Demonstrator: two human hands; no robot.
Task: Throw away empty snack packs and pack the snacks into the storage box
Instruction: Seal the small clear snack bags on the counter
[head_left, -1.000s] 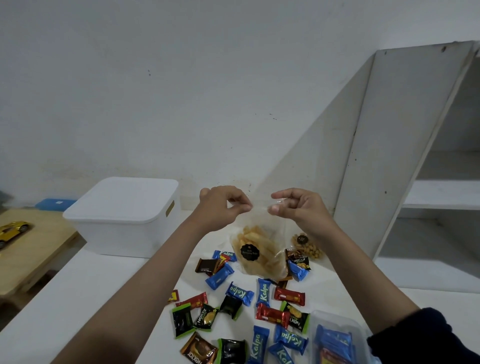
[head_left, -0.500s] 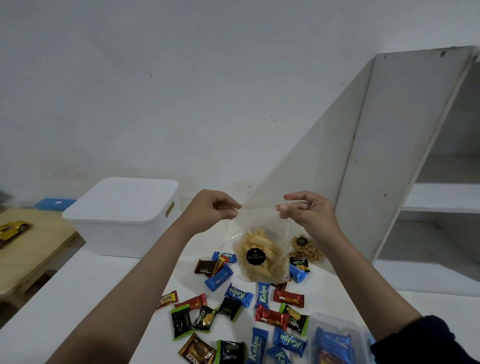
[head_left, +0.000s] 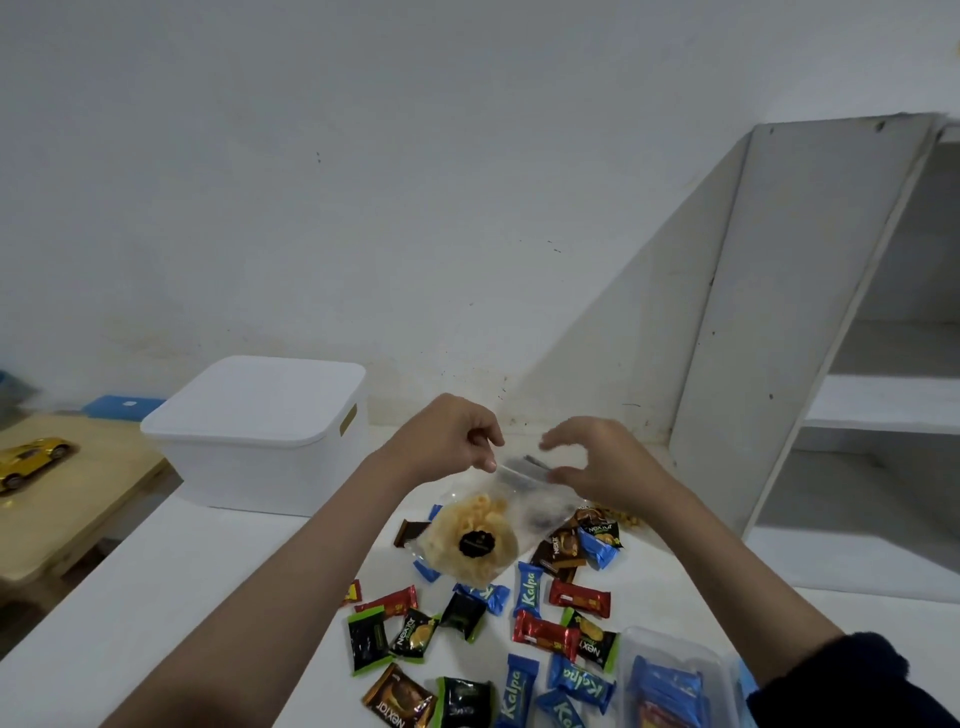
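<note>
At the far left, a yellow toy car (head_left: 31, 460) is seen on a low wooden table (head_left: 78, 499), with a blue object (head_left: 122, 406) behind it near the wall. Next to these, a white lidded bin (head_left: 260, 431) is set on the white counter (head_left: 171, 582), close to the wall.

In the middle, a clear bag of chips (head_left: 480, 535) with a round black sticker is held up above the counter, tilted so that its filled end hangs lower left and its top edge points upper right. The top left corner of the bag is pinched by the left hand (head_left: 447, 436) between thumb and curled fingers. The right hand (head_left: 602, 462) is placed at the other end of the top edge, fingers arched over it and thumb beneath; the view is blurred here, so whether the edge is really gripped cannot be told. The two hands are kept near each other, with the bag's mouth between them.

Below the bag, small wrapped snacks (head_left: 524, 608) in blue, red, black-and-green and brown wrappers are scattered over the counter. At the lower right, a clear storage box (head_left: 670, 649) is seen with blue packs already inside it. At the far right, a white shelf unit (head_left: 810, 322) is stood against the wall.
</note>
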